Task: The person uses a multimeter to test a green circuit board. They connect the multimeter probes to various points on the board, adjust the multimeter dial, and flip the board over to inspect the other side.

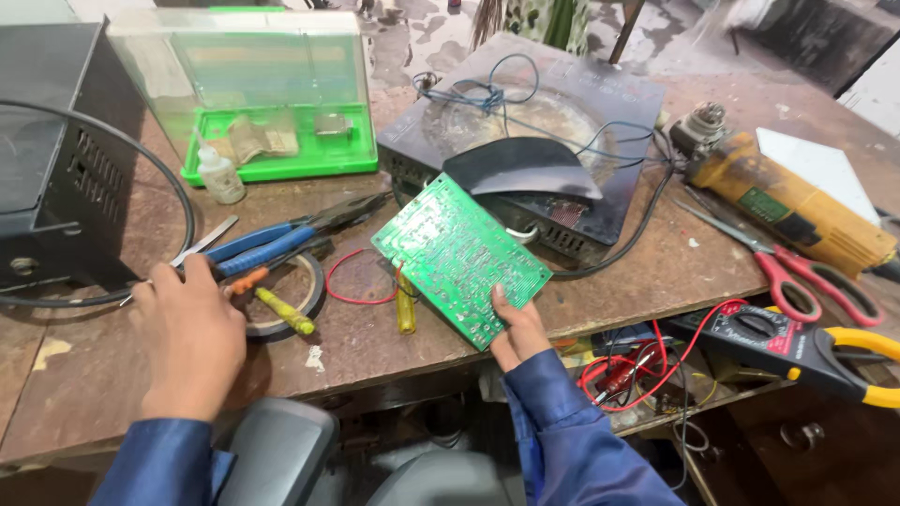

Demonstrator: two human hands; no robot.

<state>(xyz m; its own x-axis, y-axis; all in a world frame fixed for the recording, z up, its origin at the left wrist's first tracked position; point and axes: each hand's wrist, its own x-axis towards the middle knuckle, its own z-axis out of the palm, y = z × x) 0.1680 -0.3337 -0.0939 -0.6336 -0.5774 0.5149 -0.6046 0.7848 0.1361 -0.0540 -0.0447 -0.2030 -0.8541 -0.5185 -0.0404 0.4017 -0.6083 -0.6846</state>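
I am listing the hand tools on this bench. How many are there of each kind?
Pliers: 1
Scissors: 1
Screwdrivers: 2
Angle grinder: 1
Clamp meter: 1
Total: 6

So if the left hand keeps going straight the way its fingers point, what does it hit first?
Most likely the blue-handled pliers. The left hand points up and away across the table, fingertips right by a thin metal tool and the pliers' handles. Whether it already touches them is unclear.

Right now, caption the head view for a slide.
Right hand holds green circuit board; left hand reaches blue-handled pliers.
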